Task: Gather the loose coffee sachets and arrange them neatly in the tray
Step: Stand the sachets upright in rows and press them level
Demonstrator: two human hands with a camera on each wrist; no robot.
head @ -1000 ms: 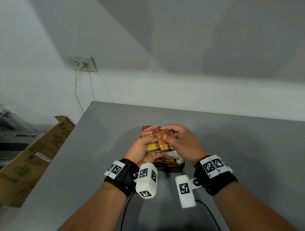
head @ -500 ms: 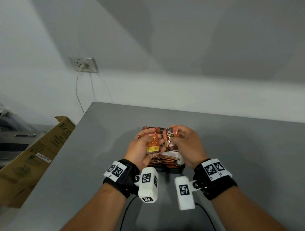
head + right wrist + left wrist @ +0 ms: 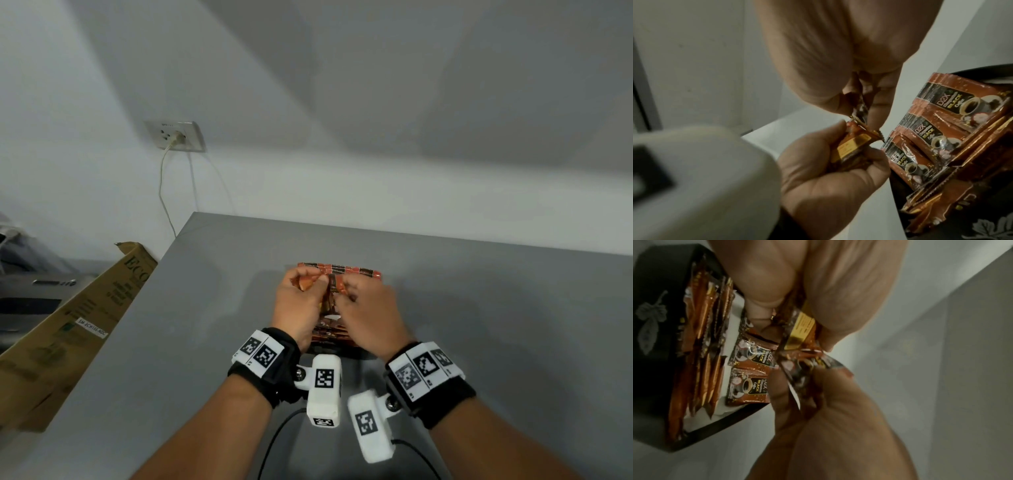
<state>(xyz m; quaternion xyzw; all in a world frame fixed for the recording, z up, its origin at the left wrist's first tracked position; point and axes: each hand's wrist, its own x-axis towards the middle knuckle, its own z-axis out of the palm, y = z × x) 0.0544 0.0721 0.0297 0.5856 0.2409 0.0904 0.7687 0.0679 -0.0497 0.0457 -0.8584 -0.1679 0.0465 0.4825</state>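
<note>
Over the black tray (image 3: 320, 349) on the grey table, both hands hold orange-brown coffee sachets. My left hand (image 3: 308, 284) grips a small bundle of sachets (image 3: 851, 147) with a yellow label. My right hand (image 3: 346, 291), close beside it, pinches a single sachet (image 3: 859, 110) between thumb and fingers. The tray (image 3: 653, 321) has a leaf pattern on its side. Several sachets (image 3: 750, 386) lie in a row inside the tray, and others stand on edge (image 3: 702, 337). A row of sachets (image 3: 339, 269) shows just beyond the hands.
The grey table (image 3: 479, 308) runs to a white wall. A cardboard box (image 3: 68, 329) leans against the table's left edge. A wall socket (image 3: 174, 135) with a plugged cable is at the back left. Black cables (image 3: 274, 445) trail from the wrist cameras.
The bundle held by both hands split: my right hand took one sachet away from it. Both hands then dropped lower over the tray, knuckles up.
</note>
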